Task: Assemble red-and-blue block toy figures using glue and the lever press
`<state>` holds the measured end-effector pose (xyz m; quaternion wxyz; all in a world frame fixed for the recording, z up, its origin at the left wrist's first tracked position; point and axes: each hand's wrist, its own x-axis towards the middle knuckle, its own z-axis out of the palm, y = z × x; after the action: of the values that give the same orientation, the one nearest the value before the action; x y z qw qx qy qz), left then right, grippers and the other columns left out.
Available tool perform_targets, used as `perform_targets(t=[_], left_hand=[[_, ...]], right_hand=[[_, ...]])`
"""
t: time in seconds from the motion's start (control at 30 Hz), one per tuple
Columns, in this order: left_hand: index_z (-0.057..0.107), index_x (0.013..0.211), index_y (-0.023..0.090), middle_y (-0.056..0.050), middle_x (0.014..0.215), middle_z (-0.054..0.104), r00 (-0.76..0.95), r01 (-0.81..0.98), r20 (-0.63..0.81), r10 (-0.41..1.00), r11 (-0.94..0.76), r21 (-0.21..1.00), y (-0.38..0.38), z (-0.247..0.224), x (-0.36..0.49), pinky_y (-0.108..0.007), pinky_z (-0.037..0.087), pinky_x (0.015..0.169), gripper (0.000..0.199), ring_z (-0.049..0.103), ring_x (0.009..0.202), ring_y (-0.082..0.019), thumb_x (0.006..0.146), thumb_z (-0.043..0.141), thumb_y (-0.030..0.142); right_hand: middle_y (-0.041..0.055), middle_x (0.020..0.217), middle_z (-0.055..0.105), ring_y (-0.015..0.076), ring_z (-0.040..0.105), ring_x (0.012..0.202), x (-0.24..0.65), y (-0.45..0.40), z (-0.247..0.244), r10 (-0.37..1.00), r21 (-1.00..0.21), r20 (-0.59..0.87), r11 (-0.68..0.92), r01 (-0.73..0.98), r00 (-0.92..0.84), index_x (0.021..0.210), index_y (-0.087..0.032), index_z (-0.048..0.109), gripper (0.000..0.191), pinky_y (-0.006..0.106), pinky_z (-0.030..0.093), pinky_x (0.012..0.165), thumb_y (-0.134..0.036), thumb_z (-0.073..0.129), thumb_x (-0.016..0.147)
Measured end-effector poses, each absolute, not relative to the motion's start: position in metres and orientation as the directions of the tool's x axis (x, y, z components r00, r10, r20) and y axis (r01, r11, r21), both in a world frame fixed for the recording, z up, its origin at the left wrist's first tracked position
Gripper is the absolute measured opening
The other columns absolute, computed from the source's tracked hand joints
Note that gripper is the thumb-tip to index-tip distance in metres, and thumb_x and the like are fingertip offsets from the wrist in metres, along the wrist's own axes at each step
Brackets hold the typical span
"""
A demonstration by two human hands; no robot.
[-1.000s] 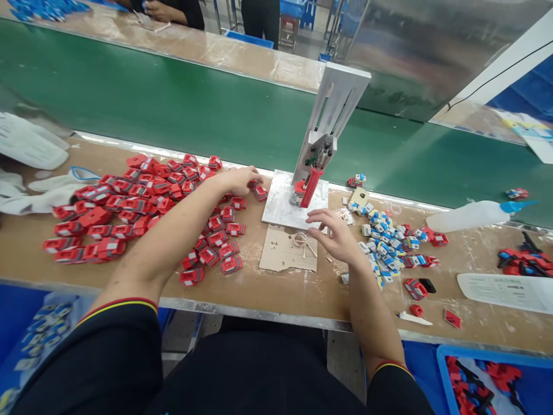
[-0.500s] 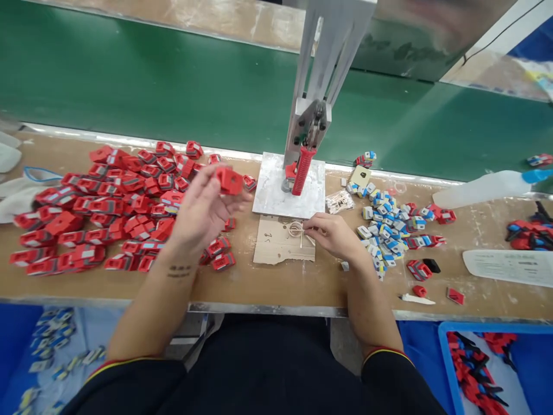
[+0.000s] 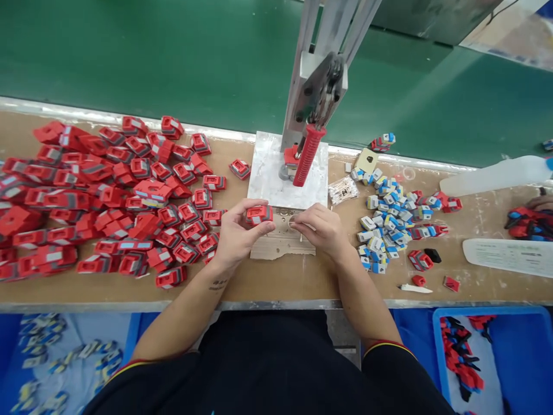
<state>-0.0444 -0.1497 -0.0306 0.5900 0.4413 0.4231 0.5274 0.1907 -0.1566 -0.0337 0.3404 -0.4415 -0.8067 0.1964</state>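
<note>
My left hand [image 3: 235,236] grips a small red plastic part [image 3: 259,214] with grey and white stripes, held up between thumb and fingers. Close beside it, my right hand [image 3: 322,229] is closed in a pinch on what looks like a thin cotton swab, mostly hidden by the fingers. Both hands are above a torn piece of cardboard [image 3: 283,248] with dark spots. Behind them stands a hand press with a red handle [image 3: 309,155] on a metal base plate [image 3: 270,167]. A pack of cotton swabs [image 3: 343,190] lies right of the plate.
Many red parts [image 3: 147,193] are heaped at left. Small white, blue and yellow pieces [image 3: 384,216] are piled at right, near a white knife [image 3: 415,288] and a plastic bottle [image 3: 492,176]. A blue bin [image 3: 525,314] stands below the table edge. Another person's hand [image 3: 540,202] shows at far right.
My left hand has brought the red part right and down, in front of my right hand's fingertips. My right hand has risen slightly from the ring on the cardboard. The view has shifted.
</note>
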Motion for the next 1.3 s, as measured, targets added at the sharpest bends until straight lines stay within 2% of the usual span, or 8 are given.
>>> perform_targets(t=[0.17, 0.33, 0.4, 0.47, 0.53, 0.6, 0.8, 1.3], left_hand=[[0.078, 0.127, 0.02, -0.009, 0.103, 0.085, 0.185, -0.239, -0.005, 0.983, 0.05, 0.97, -0.153, -0.034, -0.041, -0.03, 0.067, 0.077, 0.057, 0.082, 0.084, -0.02, 0.079, 0.098, 0.043], [0.077, 0.118, 0.021, -0.011, 0.116, 0.086, 0.133, -0.17, 0.168, 0.977, -0.144, 0.975, -0.157, -0.03, -0.042, -0.034, 0.068, 0.093, 0.05, 0.084, 0.101, -0.023, 0.076, 0.101, 0.032], [0.079, 0.112, 0.021, -0.01, 0.115, 0.086, 0.129, -0.139, 0.222, 0.966, -0.205, 0.969, -0.158, -0.031, -0.041, -0.034, 0.068, 0.097, 0.042, 0.084, 0.104, -0.024, 0.077, 0.1, 0.032], [0.081, 0.112, 0.021, -0.01, 0.114, 0.086, 0.148, -0.089, 0.243, 0.959, -0.232, 0.969, -0.16, -0.033, -0.041, -0.036, 0.067, 0.1, 0.039, 0.083, 0.107, -0.025, 0.08, 0.098, 0.035], [0.082, 0.113, 0.021, -0.011, 0.115, 0.086, 0.177, -0.036, 0.251, 0.952, -0.249, 0.968, -0.161, -0.035, -0.04, -0.038, 0.067, 0.101, 0.037, 0.082, 0.108, -0.025, 0.082, 0.096, 0.036], [0.082, 0.114, 0.022, -0.01, 0.116, 0.086, 0.202, -0.007, 0.275, 0.94, -0.279, 0.96, -0.164, -0.036, -0.039, -0.038, 0.066, 0.102, 0.035, 0.083, 0.108, -0.025, 0.084, 0.094, 0.035], [0.081, 0.117, 0.023, -0.008, 0.116, 0.087, 0.256, -0.001, 0.345, 0.903, -0.357, 0.934, -0.168, -0.028, -0.035, -0.036, 0.067, 0.098, 0.033, 0.084, 0.106, -0.024, 0.086, 0.092, 0.028], [0.081, 0.115, 0.022, -0.01, 0.115, 0.087, 0.281, 0.053, 0.289, 0.915, -0.316, 0.947, -0.169, -0.024, -0.036, -0.039, 0.068, 0.099, 0.03, 0.084, 0.105, -0.026, 0.086, 0.09, 0.03]], right_hand=[[0.0053, 0.087, 0.081, 0.0224, 0.065, 0.078, 0.187, -0.159, -0.033, 0.843, -0.604, 0.359, 0.537, 0.589, -0.401, 0.091, -0.03, 0.079, 0.023, 0.039, 0.056, 0.076, -0.034, 0.062, 0.108], [0.0034, 0.083, 0.081, 0.0197, 0.07, 0.075, 0.193, -0.159, -0.023, 0.831, -0.638, 0.422, 0.557, 0.532, -0.363, 0.096, -0.027, 0.078, 0.011, 0.036, 0.057, 0.07, -0.027, 0.07, 0.103], [0.0016, 0.083, 0.081, 0.0173, 0.07, 0.07, 0.198, -0.16, -0.013, 0.828, -0.677, 0.501, 0.556, 0.482, -0.252, 0.096, -0.027, 0.076, 0.005, 0.033, 0.054, 0.063, -0.022, 0.077, 0.099], [-0.0006, 0.079, 0.079, 0.0163, 0.069, 0.067, 0.2, -0.163, -0.002, 0.811, -0.728, 0.58, 0.559, 0.397, -0.08, 0.094, -0.028, 0.075, 0.01, 0.032, 0.052, 0.06, -0.021, 0.082, 0.095], [-0.0022, 0.074, 0.076, 0.0167, 0.069, 0.065, 0.195, -0.166, 0.007, 0.774, -0.758, 0.629, 0.587, 0.284, 0.079, 0.093, -0.028, 0.073, 0.013, 0.033, 0.053, 0.06, -0.024, 0.084, 0.093], [-0.0027, 0.071, 0.074, 0.017, 0.07, 0.064, 0.185, -0.169, 0.011, 0.757, -0.77, 0.635, 0.605, 0.201, 0.154, 0.091, -0.028, 0.071, 0.015, 0.034, 0.055, 0.06, -0.028, 0.085, 0.093], [-0.0025, 0.071, 0.075, 0.0167, 0.073, 0.064, 0.162, -0.172, 0.006, 0.814, -0.816, 0.574, 0.559, 0.149, 0.092, 0.085, -0.027, 0.066, 0.02, 0.033, 0.056, 0.058, -0.031, 0.083, 0.095], [-0.0015, 0.072, 0.078, 0.0169, 0.075, 0.065, 0.163, -0.172, 0.004, 0.831, -0.822, 0.555, 0.542, 0.175, 0.034, 0.087, -0.027, 0.069, 0.016, 0.032, 0.056, 0.057, -0.028, 0.082, 0.096]])
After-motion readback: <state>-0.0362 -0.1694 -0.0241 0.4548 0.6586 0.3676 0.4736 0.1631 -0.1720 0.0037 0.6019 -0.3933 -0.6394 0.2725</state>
